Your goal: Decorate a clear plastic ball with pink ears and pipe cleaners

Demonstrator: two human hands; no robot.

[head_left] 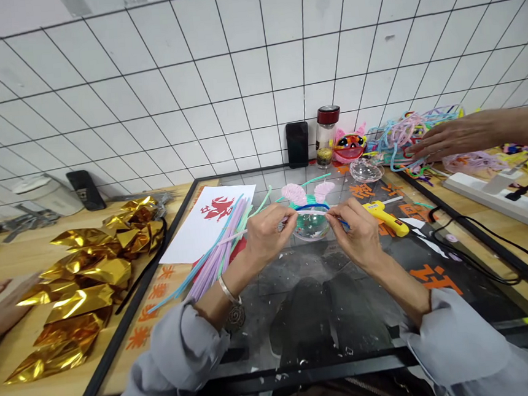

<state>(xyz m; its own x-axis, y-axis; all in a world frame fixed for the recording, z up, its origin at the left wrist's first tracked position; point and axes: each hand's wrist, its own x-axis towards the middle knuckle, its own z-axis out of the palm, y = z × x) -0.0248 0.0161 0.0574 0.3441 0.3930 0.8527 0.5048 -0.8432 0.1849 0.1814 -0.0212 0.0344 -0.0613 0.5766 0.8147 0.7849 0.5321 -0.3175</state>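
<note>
My left hand (pixel 269 229) pinches one end of a pale pipe cleaner (pixel 310 212), and the fingers of my right hand (pixel 355 230) close on its other end. The strip stretches between them, in front of a clear round plastic bowl (pixel 312 231). Green and blue pipe cleaner lines the bowl's upper part, and two pink ear-like shapes (pixel 294 193) stand above it. Left of my left hand lies a bundle of purple, blue and green pipe cleaners (pixel 216 257). A yellow glue gun (pixel 388 218) rests to the right of my right hand.
Gold foil pieces (pixel 86 275) cover the left. White paper with a red cutout (pixel 205 221) lies on the black-framed board. Behind are a phone (pixel 297 144), a glass bottle (pixel 326 137) and a pink craft face (pixel 350 144). Another person's hand (pixel 443 138) touches tangled pipe cleaners near a power strip (pixel 504 198).
</note>
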